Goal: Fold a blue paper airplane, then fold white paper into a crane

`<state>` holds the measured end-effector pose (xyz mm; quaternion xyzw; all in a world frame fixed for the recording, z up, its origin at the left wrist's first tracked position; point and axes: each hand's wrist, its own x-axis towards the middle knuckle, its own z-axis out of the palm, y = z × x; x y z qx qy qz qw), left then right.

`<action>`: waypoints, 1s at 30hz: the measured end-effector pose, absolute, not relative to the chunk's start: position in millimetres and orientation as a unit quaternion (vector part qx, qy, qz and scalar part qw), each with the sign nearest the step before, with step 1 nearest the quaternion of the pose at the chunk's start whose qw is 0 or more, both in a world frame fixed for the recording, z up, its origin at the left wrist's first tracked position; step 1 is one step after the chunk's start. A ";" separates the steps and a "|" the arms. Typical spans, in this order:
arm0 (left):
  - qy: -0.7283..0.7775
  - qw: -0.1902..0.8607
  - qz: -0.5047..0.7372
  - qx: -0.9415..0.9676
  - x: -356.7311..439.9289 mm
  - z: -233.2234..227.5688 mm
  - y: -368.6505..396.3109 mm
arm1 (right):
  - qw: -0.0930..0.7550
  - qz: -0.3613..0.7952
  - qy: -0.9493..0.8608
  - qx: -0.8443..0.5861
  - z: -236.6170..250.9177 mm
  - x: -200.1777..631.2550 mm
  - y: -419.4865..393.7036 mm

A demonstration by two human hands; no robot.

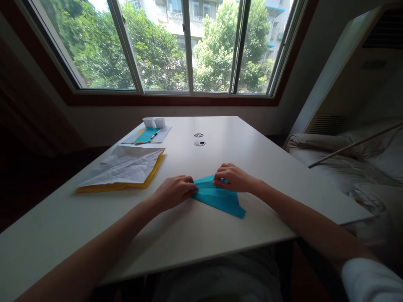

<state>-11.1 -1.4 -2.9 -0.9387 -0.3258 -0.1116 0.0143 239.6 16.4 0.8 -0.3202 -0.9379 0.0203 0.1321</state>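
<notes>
A blue sheet of paper (220, 198), folded into a long pointed shape, lies on the white table (245, 147) in front of me. My left hand (174, 191) presses on its left tip with curled fingers. At the upper edge, my right hand (231, 177) pinches a fold between the fingertips. Both hands touch the paper, which stays flat on the table.
A crumpled white sheet on a yellow sheet (124, 170) lies at the left. Further back are another blue paper with a pen (147, 135) and two small white boxes (154, 122). Two round cable holes (199, 139) sit mid-table. A window lies beyond; bedding (346, 159) at right.
</notes>
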 end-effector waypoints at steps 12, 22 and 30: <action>-0.284 -0.010 -0.118 -0.951 -8.7 -7.3 -0.8 | 0.039 0.063 -0.907 -0.414 -1.7 250.1 28.9; -0.279 -0.001 -0.119 -0.953 -9.1 -9.4 -1.3 | 0.016 0.070 -0.891 -0.448 -3.3 248.1 26.1; -0.308 0.008 -0.114 -0.945 -5.4 -7.9 -4.3 | 0.079 -0.091 -0.863 -0.492 5.0 252.0 26.7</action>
